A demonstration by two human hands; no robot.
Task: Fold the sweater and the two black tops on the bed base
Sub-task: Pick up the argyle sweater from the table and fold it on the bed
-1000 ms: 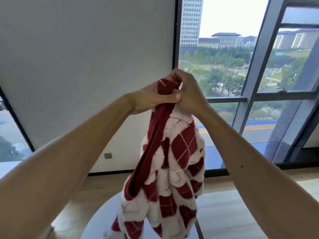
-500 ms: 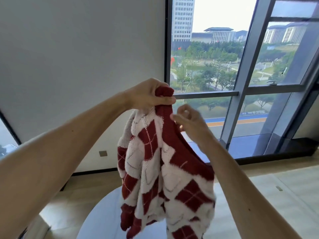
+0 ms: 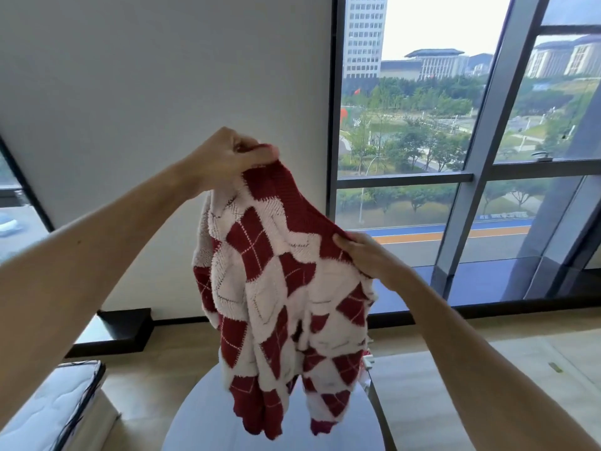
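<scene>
Mattress (image 3: 48, 415): a white quilted corner with dark piping, at the lower left edge, on the wooden floor.
Left hand (image 3: 224, 157): raised in front of the white wall (image 3: 146, 76), fingers curled and clenched on the top of the sweater's red ribbed edge.
Sweater (image 3: 276, 288): red and white argyle knit, held up in the air between both hands. The red edge band runs downhill from the left hand to the right hand. The body hangs down in loose folds, with the lower ends dangling in front of the round table.
Round table (image 3: 201, 421): pale grey top, below the sweater; whether the cloth touches it cannot be told.
Right hand (image 3: 364, 252): lower than the left, pinching the red band and the knit under it between thumb and fingers.
Window (image 3: 481, 177): dark-framed glass on the right, with trees, a road and buildings outside.
</scene>
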